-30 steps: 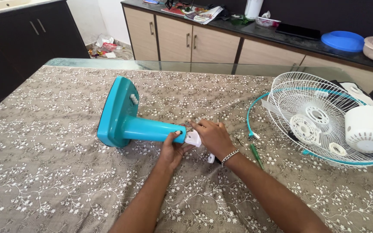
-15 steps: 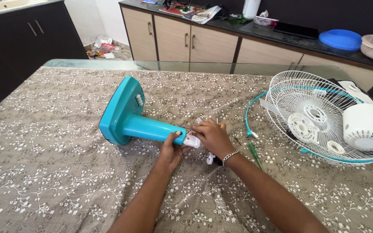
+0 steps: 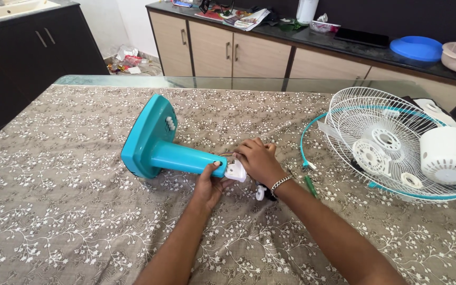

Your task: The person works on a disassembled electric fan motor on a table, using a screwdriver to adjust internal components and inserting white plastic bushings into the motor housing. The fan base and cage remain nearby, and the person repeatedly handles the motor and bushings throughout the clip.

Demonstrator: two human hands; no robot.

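Observation:
A turquoise fan stand point(image 3: 157, 145) lies on its side on the patterned cloth, its base to the left and its pole pointing right. My left hand point(image 3: 209, 186) grips the end of the pole from below. My right hand point(image 3: 257, 158), with a chain bracelet on the wrist, closes over a white plastic piece point(image 3: 236, 172) at the pole's tip. A small white and black part point(image 3: 261, 192) lies on the cloth just under my right wrist.
White wire fan grilles point(image 3: 383, 140) with a turquoise rim and a white motor housing point(image 3: 447, 154) lie at the right. A green-handled screwdriver point(image 3: 310, 184) rests near them. A glass table edge point(image 3: 196, 82), wooden cabinets point(image 3: 228, 50) and a cluttered dark counter point(image 3: 344, 39) lie beyond.
Both hands stay at the pole's tip. The view has shifted slightly, so the stand appears a little further right and up.

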